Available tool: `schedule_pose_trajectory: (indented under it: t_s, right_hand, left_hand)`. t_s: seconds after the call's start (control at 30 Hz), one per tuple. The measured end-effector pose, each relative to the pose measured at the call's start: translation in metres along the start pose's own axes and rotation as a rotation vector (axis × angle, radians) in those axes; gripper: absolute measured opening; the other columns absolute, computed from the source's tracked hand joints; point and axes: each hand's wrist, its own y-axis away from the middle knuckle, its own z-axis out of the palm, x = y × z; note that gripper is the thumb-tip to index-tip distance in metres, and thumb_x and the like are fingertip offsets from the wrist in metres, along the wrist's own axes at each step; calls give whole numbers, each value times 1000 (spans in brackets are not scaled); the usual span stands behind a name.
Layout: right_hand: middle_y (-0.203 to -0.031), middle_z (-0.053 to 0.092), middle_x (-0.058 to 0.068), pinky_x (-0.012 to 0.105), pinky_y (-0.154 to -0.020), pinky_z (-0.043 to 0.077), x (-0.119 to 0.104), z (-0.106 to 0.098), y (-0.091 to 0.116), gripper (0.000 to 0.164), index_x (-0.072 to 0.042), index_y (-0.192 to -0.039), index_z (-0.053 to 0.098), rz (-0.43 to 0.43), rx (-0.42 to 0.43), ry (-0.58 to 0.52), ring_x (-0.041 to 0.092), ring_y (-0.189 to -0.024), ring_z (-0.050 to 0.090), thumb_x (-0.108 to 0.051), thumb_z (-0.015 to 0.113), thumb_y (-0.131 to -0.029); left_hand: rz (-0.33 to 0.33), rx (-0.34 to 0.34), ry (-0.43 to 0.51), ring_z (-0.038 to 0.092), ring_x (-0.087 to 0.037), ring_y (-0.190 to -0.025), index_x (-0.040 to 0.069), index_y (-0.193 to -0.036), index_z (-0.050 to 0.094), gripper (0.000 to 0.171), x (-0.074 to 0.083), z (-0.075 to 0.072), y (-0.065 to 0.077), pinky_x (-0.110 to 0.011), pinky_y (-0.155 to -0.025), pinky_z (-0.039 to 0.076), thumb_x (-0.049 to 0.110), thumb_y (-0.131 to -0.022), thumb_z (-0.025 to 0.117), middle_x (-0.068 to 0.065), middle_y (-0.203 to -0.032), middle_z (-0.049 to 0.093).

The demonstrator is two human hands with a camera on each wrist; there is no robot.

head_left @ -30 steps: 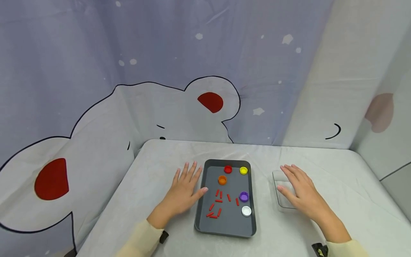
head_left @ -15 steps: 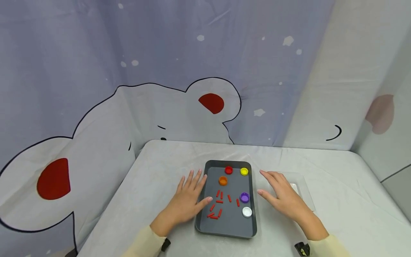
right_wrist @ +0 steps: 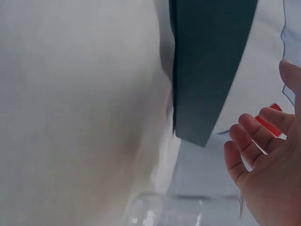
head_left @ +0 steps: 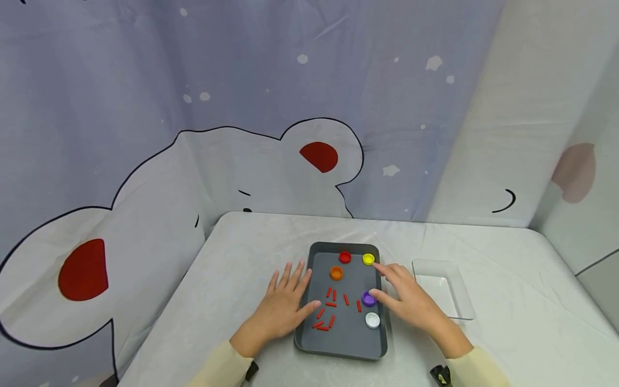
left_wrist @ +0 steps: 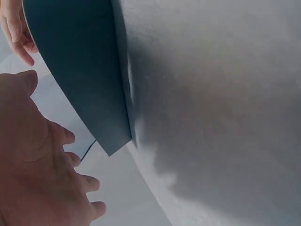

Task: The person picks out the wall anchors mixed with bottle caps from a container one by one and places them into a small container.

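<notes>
A dark grey tray [head_left: 338,344] lies on the table with small round cups in it: a red cup [head_left: 345,257], a yellow cup [head_left: 368,259], an orange cup [head_left: 336,273], a purple cup [head_left: 369,299] and a white cup [head_left: 372,320]. Several short red sticks [head_left: 331,305] are scattered among them. My left hand [head_left: 276,312] is at the tray's left side, fingers spread, thumb over the rim. Over the right rim reaches my right hand [head_left: 411,299], its thumb overlapping the purple cup and its fingertips by the yellow one. Neither hand holds anything.
To the right of the tray stands a clear plastic box [head_left: 445,287], also at the bottom of the right wrist view. A white cloth covers the table [head_left: 522,301]. Behind it hangs a printed curtain [head_left: 271,70].
My right hand has moved left from over the clear box to the tray's right side, uncovering the box. The left hand has shifted slightly right and toward me.
</notes>
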Motion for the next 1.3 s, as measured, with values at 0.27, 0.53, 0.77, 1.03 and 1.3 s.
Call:
schedule_pose_trajectory:
  t_s: [0.27,0.53,0.77,1.03,1.3]
  right_hand:
    - [-127,63,7,48,-97,49,-5,15,-8,62,-10,-145,56,-49,-31,31,21,-117,56,-42,71,-94]
    - [-123,64,5,54,-100,42,-11,23,-19,53,-9,-136,64,-89,-93,27,23,-117,55,-39,73,-94]
    - [-115,63,0,49,-96,42,-10,31,-26,46,-11,-127,71,-133,-120,43,21,-112,54,-36,78,-90]
    - [-109,61,-3,43,-84,43,-9,42,-33,39,-15,-117,76,-200,-162,113,17,-99,52,-35,84,-84]
    - [-111,62,0,37,-78,38,-16,47,-36,40,-19,-113,78,-138,-211,233,19,-96,50,-38,87,-80]
  left_hand:
    - [-2,-6,6,8,-40,-155,12,-163,21,83,1,11,-6,-63,-120,9,68,-102,32,-11,-170,11]
    - [-6,0,7,12,-43,-154,8,-161,26,83,0,17,-9,-64,-120,10,65,-103,36,-13,-169,16]
    - [-32,-15,-51,11,-39,-155,10,-163,22,81,-4,27,-11,-63,-121,10,65,-104,30,-6,-170,14]
    - [-36,-11,-48,13,-41,-154,9,-162,26,77,0,23,-9,-64,-120,10,60,-105,37,-7,-169,18]
    - [-43,-17,-35,15,-42,-154,8,-162,26,76,4,20,-8,-63,-120,11,58,-106,37,-7,-169,17]
